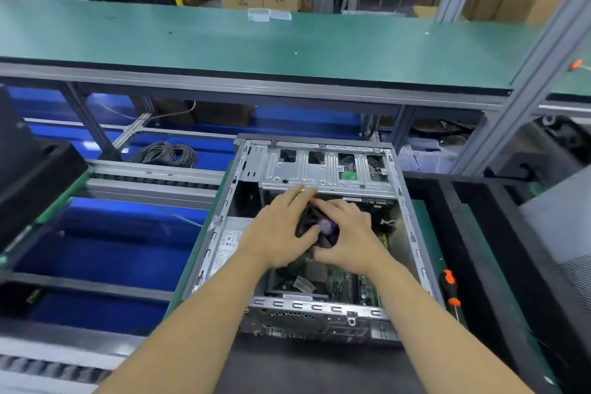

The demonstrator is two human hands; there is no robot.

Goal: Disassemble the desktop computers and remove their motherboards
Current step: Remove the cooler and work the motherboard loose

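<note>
Case point(319, 166): side panel off, lying open at my 12 o'clock.
Hands: my left hand point(278, 233) and right hand point(348, 240) both curled around the cooler fan point(323, 230).
Motherboard point(339, 285): seated in the case; fan comes off first, I judge.
Screwdriver point(449, 289): idle at 3 o'clock.

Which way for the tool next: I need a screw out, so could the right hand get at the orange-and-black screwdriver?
Probably yes: the orange-and-black screwdriver lies uncovered right of the case, though the right hand must first release the black fan.
</note>
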